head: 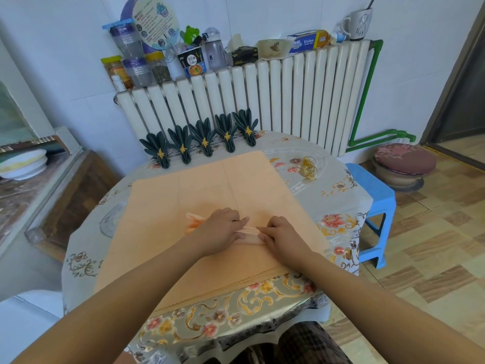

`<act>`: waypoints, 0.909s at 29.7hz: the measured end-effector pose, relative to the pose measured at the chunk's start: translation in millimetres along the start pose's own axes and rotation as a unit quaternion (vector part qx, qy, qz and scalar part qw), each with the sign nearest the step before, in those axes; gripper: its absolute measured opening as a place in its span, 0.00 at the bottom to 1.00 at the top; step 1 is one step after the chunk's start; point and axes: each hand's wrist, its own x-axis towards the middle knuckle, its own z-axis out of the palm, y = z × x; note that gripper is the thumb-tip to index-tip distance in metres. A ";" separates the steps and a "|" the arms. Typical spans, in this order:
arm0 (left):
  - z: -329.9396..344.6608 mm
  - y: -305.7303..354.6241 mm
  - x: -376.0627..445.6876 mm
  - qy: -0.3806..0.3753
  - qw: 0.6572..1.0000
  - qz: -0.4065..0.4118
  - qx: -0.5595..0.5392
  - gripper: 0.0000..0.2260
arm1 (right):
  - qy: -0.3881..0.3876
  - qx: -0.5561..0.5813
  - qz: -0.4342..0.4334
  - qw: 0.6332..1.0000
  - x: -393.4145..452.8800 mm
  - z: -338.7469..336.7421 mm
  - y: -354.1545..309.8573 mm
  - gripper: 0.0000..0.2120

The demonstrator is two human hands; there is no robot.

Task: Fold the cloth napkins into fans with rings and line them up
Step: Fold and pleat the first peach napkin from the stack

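Your left hand [220,229] and right hand [282,239] pinch the pleated peach napkin [250,232], its long axis running left-right, fanned end [193,220] pointing left.

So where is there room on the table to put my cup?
Bare tablecloth shows at the right, between the peach napkins and the gold rings, and at the left edge beside the stack. The far edge is crowded with five green fans; both hands fill the middle.
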 end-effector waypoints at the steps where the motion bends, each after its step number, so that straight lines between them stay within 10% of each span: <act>1: -0.4 -1.5 0.0 0.027 0.997 -0.022 -0.064 0.20 | 0.010 0.017 0.008 1.000 -0.9 -0.4 0.0 0.14; 5: -16.1 0.4 -0.6 0.025 0.960 -0.154 -0.232 0.11 | 0.029 -0.008 0.031 0.999 -2.1 0.8 0.4 0.12; 16: -48.1 9.9 32.2 0.046 0.989 -0.134 -0.030 0.10 | 0.086 -0.068 -0.002 0.994 17.1 -21.9 19.9 0.12; 27: -44.6 -15.9 93.3 0.095 0.986 -0.131 0.033 0.05 | 0.103 -0.021 0.174 0.979 48.7 -56.9 83.1 0.16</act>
